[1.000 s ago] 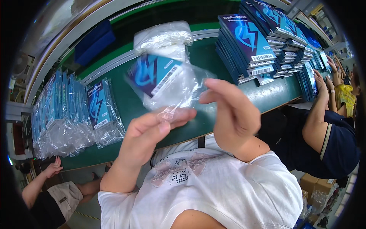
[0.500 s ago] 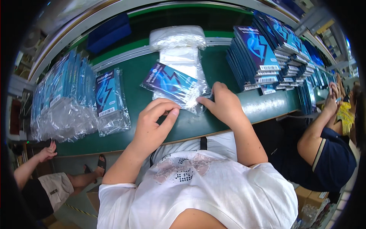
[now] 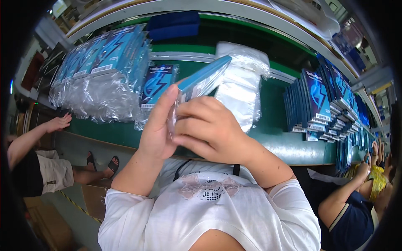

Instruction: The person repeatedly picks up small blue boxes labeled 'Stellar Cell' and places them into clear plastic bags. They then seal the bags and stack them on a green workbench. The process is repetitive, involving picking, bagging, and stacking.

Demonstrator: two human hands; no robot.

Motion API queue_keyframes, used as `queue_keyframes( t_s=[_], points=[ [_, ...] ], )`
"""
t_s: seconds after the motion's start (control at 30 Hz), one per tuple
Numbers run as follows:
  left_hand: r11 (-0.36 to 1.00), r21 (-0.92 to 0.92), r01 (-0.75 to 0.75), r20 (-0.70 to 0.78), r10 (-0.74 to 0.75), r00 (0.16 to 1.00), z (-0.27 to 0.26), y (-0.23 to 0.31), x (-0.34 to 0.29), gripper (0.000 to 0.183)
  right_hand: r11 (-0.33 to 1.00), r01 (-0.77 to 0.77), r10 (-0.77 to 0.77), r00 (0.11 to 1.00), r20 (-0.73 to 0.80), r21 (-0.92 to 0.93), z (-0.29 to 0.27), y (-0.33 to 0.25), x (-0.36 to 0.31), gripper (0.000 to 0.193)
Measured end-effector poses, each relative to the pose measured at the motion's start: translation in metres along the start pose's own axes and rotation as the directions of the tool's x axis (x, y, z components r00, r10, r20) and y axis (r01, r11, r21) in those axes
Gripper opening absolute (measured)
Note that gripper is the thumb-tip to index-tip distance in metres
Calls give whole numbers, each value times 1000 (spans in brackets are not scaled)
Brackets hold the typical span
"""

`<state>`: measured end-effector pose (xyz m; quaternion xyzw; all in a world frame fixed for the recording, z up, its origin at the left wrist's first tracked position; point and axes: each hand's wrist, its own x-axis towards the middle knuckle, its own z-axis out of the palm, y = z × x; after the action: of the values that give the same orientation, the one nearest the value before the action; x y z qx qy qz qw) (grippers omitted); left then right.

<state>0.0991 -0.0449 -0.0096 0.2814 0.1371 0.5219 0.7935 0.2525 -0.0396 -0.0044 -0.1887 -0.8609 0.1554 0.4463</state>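
A flat blue box (image 3: 207, 74) in a clear plastic bag (image 3: 203, 88) is raised off the green table and tilted, its edge turned up. My left hand (image 3: 158, 127) grips it at the near end, thumb along the side. Across from it, my right hand (image 3: 211, 129) has its fingers bent and pressed at the bag's near end; the fingertips are partly hidden. Beyond my right hand lies a stack of clear empty bags (image 3: 238, 94). One bagged box (image 3: 158, 85) rests flat past my left hand.
Many bagged boxes (image 3: 98, 62) stand packed together at the left. Stacks of unbagged blue boxes (image 3: 316, 96) fill the right. A dark blue bin (image 3: 173, 25) sits at the back. Another person's hand (image 3: 57, 123) touches the table's left edge; a co-worker's arm (image 3: 349, 184) is at right.
The bagged box has come up off the bag stack into both hands and turned on edge. My hands have moved together, and the view has swung left.
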Motion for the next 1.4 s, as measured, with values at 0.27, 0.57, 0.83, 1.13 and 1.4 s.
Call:
queue_keyframes(
  t_s=[0.27,0.57,0.83,1.13,1.4],
  points=[
    [-55,982,-182,184,511,840,-49,18,-1,21,521,-660,683,702,199,541,28,24,-12,23],
    [152,979,-134,51,452,890,-77,24,-10,24,-169,-760,789,278,548,628,60,73,2,39],
    [-71,997,-42,73,516,853,-64,22,-29,56,-343,-609,759,269,593,715,70,85,20,15],
    [-150,986,76,33,615,788,-48,29,-75,27,82,-890,829,311,464,449,63,72,41,29],
    [773,531,346,-604,59,794,-76,14,-94,42,611,-754,761,643,-86,-242,50,128,56,62]
  ],
)
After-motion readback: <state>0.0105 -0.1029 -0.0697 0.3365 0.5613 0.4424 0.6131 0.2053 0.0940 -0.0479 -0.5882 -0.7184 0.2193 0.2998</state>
